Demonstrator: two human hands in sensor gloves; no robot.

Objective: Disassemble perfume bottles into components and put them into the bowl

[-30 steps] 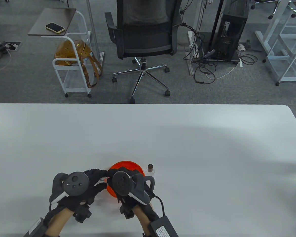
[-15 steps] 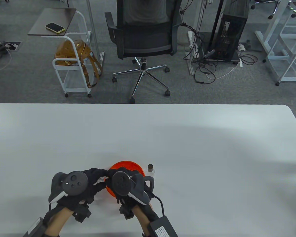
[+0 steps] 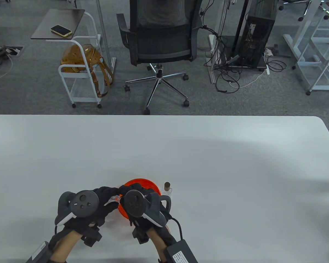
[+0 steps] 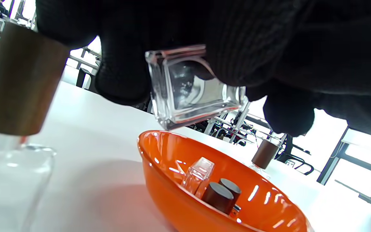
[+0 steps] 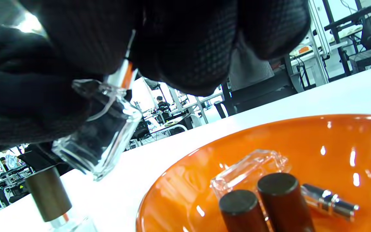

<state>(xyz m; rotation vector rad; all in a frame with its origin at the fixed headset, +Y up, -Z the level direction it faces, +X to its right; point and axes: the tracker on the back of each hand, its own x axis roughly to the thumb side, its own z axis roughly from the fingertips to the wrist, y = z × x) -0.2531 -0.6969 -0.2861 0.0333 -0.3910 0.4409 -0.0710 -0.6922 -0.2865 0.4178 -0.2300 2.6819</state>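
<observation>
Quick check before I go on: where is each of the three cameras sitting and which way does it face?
Table view: high above, looking down at the table; both gloved hands enter from below.
Left wrist view: low under the left hand, facing the glass bottle and orange bowl.
Right wrist view: low under the right hand, facing the bowl's contents.
Both wrist views share bottle and bowl.

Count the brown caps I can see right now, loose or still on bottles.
4: two loose caps in the orange bowl, one on each capped bottle beside it. More may be hidden.

Orange bowl (image 4: 172,193), clear glass bottle (image 4: 192,93), seemingly dark-brown caps (image 5: 282,196).
</observation>
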